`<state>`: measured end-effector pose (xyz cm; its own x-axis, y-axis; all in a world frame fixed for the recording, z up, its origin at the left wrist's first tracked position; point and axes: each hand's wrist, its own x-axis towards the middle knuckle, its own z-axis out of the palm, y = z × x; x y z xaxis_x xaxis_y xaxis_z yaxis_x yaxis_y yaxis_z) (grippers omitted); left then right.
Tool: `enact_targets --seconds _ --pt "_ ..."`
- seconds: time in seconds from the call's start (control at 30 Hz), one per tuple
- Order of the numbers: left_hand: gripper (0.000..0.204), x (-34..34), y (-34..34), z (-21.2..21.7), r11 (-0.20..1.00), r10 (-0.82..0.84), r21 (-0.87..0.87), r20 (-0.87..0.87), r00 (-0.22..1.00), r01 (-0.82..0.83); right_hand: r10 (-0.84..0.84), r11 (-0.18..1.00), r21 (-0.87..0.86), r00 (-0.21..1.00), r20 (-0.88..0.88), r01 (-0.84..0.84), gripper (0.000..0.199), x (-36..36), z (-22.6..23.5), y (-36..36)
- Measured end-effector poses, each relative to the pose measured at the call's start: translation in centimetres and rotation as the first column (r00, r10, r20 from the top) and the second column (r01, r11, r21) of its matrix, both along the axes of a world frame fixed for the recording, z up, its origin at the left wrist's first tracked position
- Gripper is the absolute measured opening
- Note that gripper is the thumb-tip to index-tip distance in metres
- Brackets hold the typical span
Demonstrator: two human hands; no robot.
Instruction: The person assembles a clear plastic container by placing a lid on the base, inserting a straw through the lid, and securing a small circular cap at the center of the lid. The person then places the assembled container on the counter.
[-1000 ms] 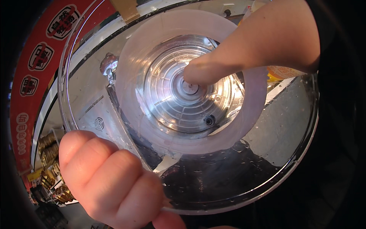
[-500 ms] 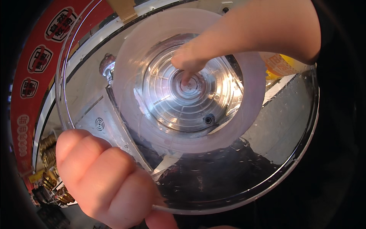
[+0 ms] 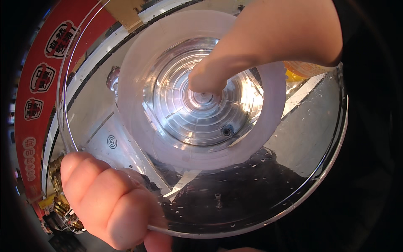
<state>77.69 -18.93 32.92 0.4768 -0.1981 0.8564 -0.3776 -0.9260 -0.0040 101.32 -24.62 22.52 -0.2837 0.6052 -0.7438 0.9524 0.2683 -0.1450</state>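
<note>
A large, round, clear plastic vessel, wet with drops, fills the middle of the view. It has a wide see-through brim, a frosted ring and a deep centre with concentric ridges. My left hand is closed around the brim at the lower left, knuckles up. From the upper right my right arm reaches over the ring, and my right hand is at the ridged centre. Its fingers are bunched and point down, their tips partly hidden, so whatever they hold cannot be made out. A small dark round fitting shows near the centre's lower side.
Through the plastic show a grey metal surface with a round slotted grate and a shiny rounded fixture. A yellow-orange item lies under my right forearm. At the left stand a red banner and gold coiled objects.
My right hand has come down a little at the centre of the vessel. The vessel has shifted slightly left in view, and my left hand is slightly lower, still on the brim.
</note>
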Motion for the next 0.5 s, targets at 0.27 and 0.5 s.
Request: enact_targets --seconds 0.27,0.5 --pt "0.063 0.1 0.5 -0.3 0.999 -0.036 0.034 0.033 0.999 0.035 -0.077 0.996 0.049 0.99 0.118 0.071 0.035 -0.6 -0.1 -0.7" --pt "0.062 -0.3 0.6 0.0 0.997 -0.063 0.043 -0.021 0.998 0.064 0.127 0.992 0.0 0.969 0.21 -0.13 0.028 -2.5 -0.1 -0.9"
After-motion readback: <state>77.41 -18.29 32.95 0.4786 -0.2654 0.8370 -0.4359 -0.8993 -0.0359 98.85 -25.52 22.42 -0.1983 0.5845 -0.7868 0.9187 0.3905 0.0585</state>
